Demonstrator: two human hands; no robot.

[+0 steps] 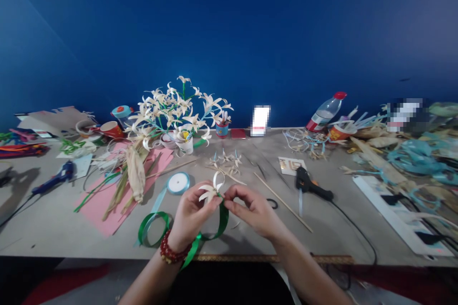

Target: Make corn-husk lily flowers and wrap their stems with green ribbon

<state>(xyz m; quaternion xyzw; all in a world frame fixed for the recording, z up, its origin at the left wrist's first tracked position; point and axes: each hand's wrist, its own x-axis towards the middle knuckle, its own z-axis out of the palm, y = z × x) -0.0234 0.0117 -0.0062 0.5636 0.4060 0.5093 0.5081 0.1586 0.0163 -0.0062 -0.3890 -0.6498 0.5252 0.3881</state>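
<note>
Head view: one blue wall [229, 33] across the back, one grey tabletop [43, 228] below it. On it, by size:

- Pink paper [93, 209], left of centre; sheet count unclear under dried husks [136, 178].
- One bunch of white flowers [182, 105] on green stems, in and around a white cup [185, 145]; blooms overlapping, too many to count.
- One white power strip [372, 200], far right, at least two black plugs in it.
- Two bare hands, near centre, fingertips almost meeting. Left hand [189, 214]: narrow pinch on one white flower. Right hand [252, 209]: thumb and fingers pinched on the upper end of one green ribbon, right at the flower's base.
- Two glue guns: black glue gun [302, 180] on the right, blue glue gun [64, 174] on the left.
- One red-capped bottle [324, 112], tilted, back right.
- Green ribbon [223, 221], hanging from the fingers, looping to the table.
- One light-blue ribbon spool [178, 183], flat, just beyond left hand.
- One thin stick [284, 202], lying between right hand and black glue gun.
- White flower [213, 189], held above the table, petals up; exact petal count unreadable.
</note>
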